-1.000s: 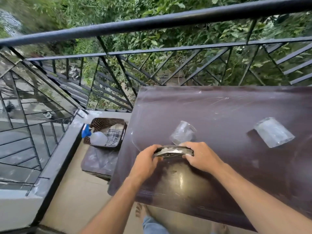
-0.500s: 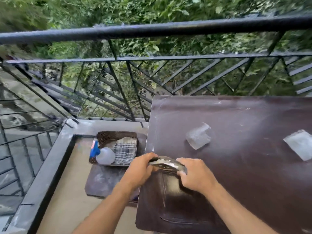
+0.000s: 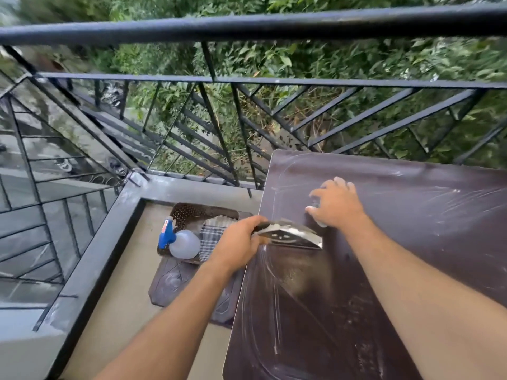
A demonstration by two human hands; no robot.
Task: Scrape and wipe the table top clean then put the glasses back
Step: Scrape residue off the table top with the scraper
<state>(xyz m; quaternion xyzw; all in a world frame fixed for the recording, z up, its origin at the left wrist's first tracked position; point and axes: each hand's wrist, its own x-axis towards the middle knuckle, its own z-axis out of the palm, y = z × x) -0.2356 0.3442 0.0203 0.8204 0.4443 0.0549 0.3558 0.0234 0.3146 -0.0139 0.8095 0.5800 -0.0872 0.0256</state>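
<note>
The left hand (image 3: 238, 244) has its fingers closed around one end of a metal scraper (image 3: 291, 235), which juts rightward from the fist with its blade edge down on the dark brown tabletop (image 3: 411, 242), close to the left rim; white residue lies along the upper face of the blade. The right hand (image 3: 336, 204) is off the scraper, farther back on the tabletop; its fingers (image 3: 318, 192) are spread and curved over a clear glass (image 3: 319, 221), of which only small pale bits show below the thumb and past the knuckles; whether the grip has closed on the glass or merely rests on it, I cannot tell. One glass is visible here, almost hidden by that hand; one scraper; two hands, both bare to the forearm.

The tabletop is streaked with whitish smears, heaviest toward the right side, and a curved line of residue runs down from beneath the scraper toward the near edge. To the left of the tabletop and lower down stands one dark stool-like surface (image 3: 175, 286) carrying one brown perforated basket (image 3: 192, 213); in the basket lie one spray bottle (image 3: 179, 241) with a blue trigger head and a pale body, and one checked cloth (image 3: 212, 235) just beside it. A black metal railing (image 3: 247, 26) runs behind everything, green foliage beyond.
</note>
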